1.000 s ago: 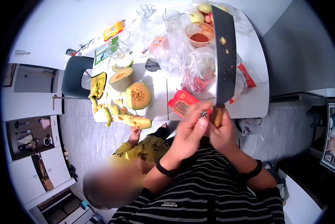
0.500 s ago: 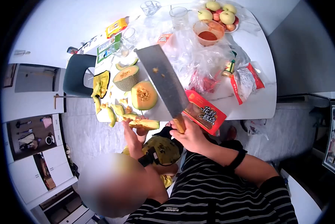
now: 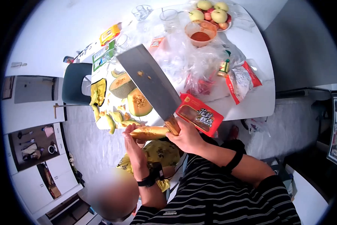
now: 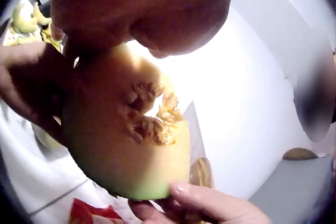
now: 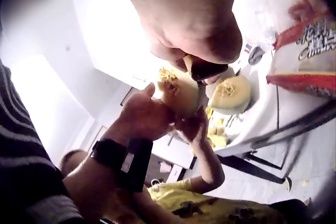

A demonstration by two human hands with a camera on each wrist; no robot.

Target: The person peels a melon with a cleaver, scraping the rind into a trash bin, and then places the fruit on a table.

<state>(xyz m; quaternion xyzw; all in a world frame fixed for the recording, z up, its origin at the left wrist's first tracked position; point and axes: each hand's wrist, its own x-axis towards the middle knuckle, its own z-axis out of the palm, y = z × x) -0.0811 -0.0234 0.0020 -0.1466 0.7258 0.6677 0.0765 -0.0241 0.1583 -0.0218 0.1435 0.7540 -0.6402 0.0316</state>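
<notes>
My right hand (image 3: pixel 189 137) grips the wooden handle of a broad cleaver (image 3: pixel 149 82), its blade slanting up over the table with melon bits on it. The same hand's thumb and fingertips pinch the near edge of a cut cantaloupe piece (image 4: pixel 105 134), with seeds in its hollow. At the piece's other end, my left hand (image 3: pixel 135 152) holds it, palm and fingers against the rind. A second person's hand (image 5: pixel 193 128) also touches the piece from the side. Two more cantaloupe pieces (image 3: pixel 139 103) (image 3: pixel 122 87) sit on the table behind the blade.
Melon rinds (image 3: pixel 110 123) and scraps lie along the table's left edge. A red pastry packet (image 3: pixel 202 115) is right of the cleaver. Farther back are plastic bags (image 3: pixel 198 60), a bowl of red sauce (image 3: pixel 200 33) and a fruit plate. A person in yellow (image 3: pixel 161 153) stands close at the left.
My left hand has left the cleaver handle and gone left to the melon piece. The piece has shifted right to my right hand. The cleaver has swung left and is tilted.
</notes>
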